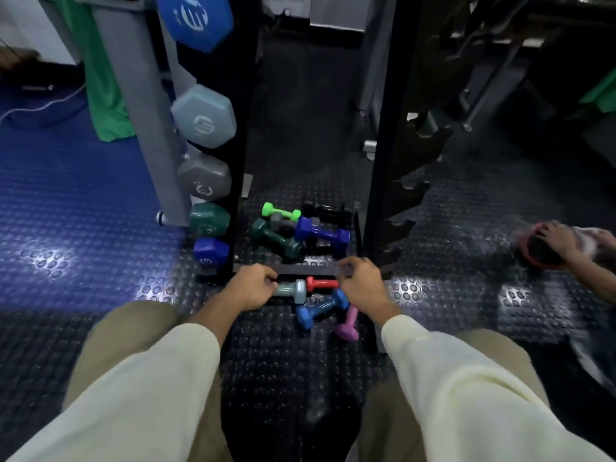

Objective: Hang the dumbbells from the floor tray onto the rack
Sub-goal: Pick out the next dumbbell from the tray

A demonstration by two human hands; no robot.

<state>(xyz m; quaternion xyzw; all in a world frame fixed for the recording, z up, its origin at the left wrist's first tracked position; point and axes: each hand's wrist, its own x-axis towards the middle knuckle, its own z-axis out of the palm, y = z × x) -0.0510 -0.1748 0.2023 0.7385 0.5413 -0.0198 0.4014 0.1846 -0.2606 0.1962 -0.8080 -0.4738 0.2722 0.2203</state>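
My left hand (250, 285) grips one end of a pale grey-green dumbbell (293, 290) lying low on the floor tray (310, 269). My right hand (361, 284) curls round the far end of a small red dumbbell (320, 283). Just below lie a blue dumbbell (318, 311) and a pink one (348, 325). Further back in the tray lie green (280, 211), dark teal (276, 238), purple-blue (321, 232) and black (328, 211) dumbbells. The black rack's left upright (241, 135) carries several hung dumbbells, among them a blue one (196, 20) and a grey one (204, 116).
The rack's right upright (386, 128) stands with bare hooks. Another person's hand (560, 240) rests on a dark red-rimmed object (541, 253) on the floor at the right. A grey machine post (143, 105) and green cloth (103, 78) stand at the left. Studded rubber flooring surrounds me.
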